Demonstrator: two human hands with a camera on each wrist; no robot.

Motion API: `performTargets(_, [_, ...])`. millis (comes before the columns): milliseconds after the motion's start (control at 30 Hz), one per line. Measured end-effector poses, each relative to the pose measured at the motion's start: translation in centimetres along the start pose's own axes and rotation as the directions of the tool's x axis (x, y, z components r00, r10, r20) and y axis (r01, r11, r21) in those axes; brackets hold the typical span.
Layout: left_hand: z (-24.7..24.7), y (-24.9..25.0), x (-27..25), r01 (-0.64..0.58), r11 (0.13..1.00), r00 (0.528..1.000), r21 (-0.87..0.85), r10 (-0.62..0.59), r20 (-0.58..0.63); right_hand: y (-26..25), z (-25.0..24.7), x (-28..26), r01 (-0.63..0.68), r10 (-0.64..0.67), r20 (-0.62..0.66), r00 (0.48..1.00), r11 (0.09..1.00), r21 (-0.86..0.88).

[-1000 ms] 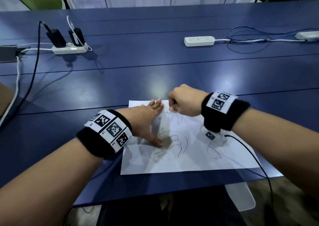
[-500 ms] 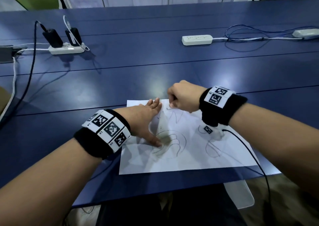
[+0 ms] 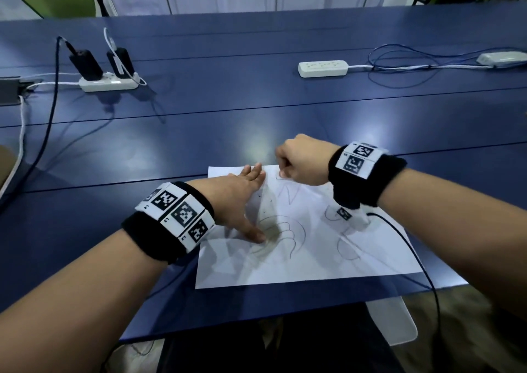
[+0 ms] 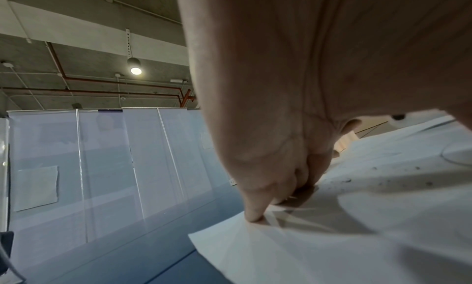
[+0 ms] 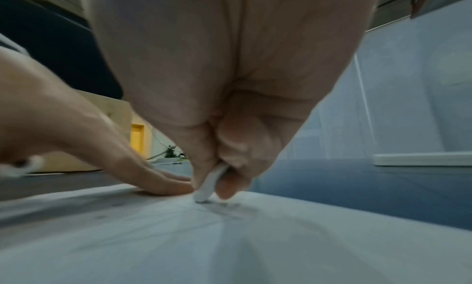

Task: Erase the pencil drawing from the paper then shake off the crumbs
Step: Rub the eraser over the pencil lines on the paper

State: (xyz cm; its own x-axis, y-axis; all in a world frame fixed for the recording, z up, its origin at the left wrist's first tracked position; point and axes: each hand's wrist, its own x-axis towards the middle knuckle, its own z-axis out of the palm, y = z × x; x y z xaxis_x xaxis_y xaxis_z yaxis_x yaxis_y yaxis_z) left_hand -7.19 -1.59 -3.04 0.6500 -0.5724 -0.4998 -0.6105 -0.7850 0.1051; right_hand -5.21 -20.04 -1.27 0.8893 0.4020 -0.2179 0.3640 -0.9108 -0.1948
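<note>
A white sheet of paper (image 3: 308,261) with curved pencil lines (image 3: 288,230) lies on the blue table near its front edge. My left hand (image 3: 242,198) lies flat on the sheet's left part, fingers straight and pressing it down. My right hand (image 3: 299,160) is at the sheet's far edge, curled round a small white eraser (image 5: 208,184) pinched between thumb and fingers, its tip touching the paper. Dark crumbs (image 4: 383,179) are scattered on the sheet in the left wrist view.
Blue table (image 3: 256,116) stretches far ahead. A white power strip (image 3: 108,83) with black chargers stands at the far left, another strip (image 3: 322,68) with blue cables at the far right. A black cable (image 3: 413,255) runs from my right wrist across the paper's corner.
My right hand with the eraser has shifted slightly away along the paper's far edge. The left hand stays pressed on the sheet.
</note>
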Motion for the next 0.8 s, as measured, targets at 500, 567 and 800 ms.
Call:
performTargets(500, [-0.2, 0.4, -0.1, 0.010, 1.000, 1.000, -0.017, -0.010, 0.005, -0.4, 0.4, -1.0, 0.048, -0.049, 0.063, 0.997, 0.999, 0.022])
performTargets(567, [0.0, 0.5, -0.1, 0.000, 1.000, 1.000, -0.016, 0.000, 0.001, -0.9, 1.0, -2.2, 0.081, -0.089, 0.139, 0.986, 0.995, 0.064])
performTargets(800, [-0.2, 0.2, 0.0, -0.002, 0.999, 1.000, -0.037, 0.002, 0.001, 0.3, -0.3, 0.3, -0.035, 0.036, -0.023, 0.999, 0.998, 0.058])
